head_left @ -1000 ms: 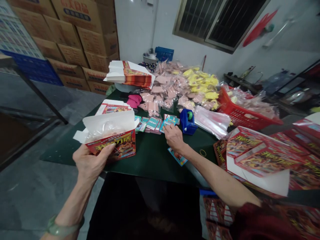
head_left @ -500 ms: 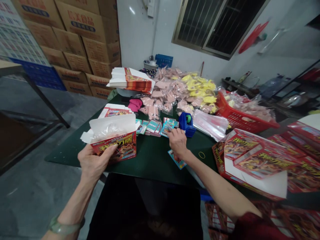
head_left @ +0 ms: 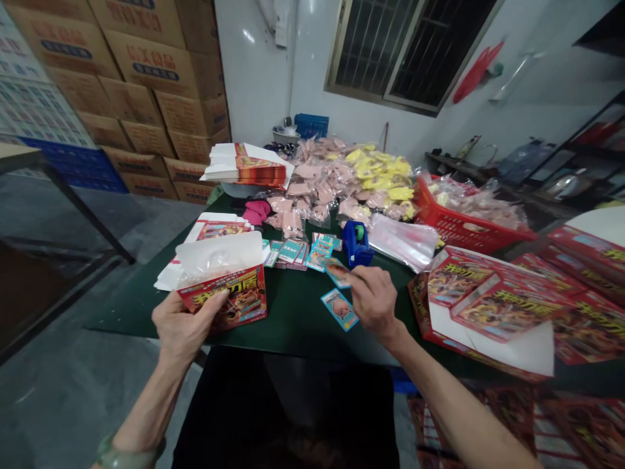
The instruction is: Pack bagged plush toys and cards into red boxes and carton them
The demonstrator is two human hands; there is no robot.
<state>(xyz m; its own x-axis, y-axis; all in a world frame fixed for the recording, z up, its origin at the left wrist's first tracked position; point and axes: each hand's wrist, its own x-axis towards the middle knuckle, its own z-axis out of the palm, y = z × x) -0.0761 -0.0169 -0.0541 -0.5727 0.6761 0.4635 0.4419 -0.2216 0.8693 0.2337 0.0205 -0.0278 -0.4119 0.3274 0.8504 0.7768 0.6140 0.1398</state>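
My left hand (head_left: 188, 322) grips a red printed carton (head_left: 241, 303) whose white top flap stands up; clear plastic shows inside its mouth. My right hand (head_left: 375, 296) pinches a card (head_left: 338, 271) just above the green table (head_left: 288, 319). Below that card lies a blue-edged card (head_left: 340, 309) with a pink figure on it. Several stacks of cards (head_left: 293, 251) sit behind, between the carton and a blue tape dispenser (head_left: 357, 244).
Bagged pink figures (head_left: 293, 225) and yellow ones (head_left: 385, 170) are heaped at the back. Clear bags (head_left: 403, 240) lie beside a red basket (head_left: 481, 221). Red cartons (head_left: 508, 306) fill the right side. More flattened cartons (head_left: 261, 170) are stacked at back left.
My right hand has drawn back from the card stacks toward me and right, now with a card in it. The left hand still holds the carton. The view has shifted slightly.
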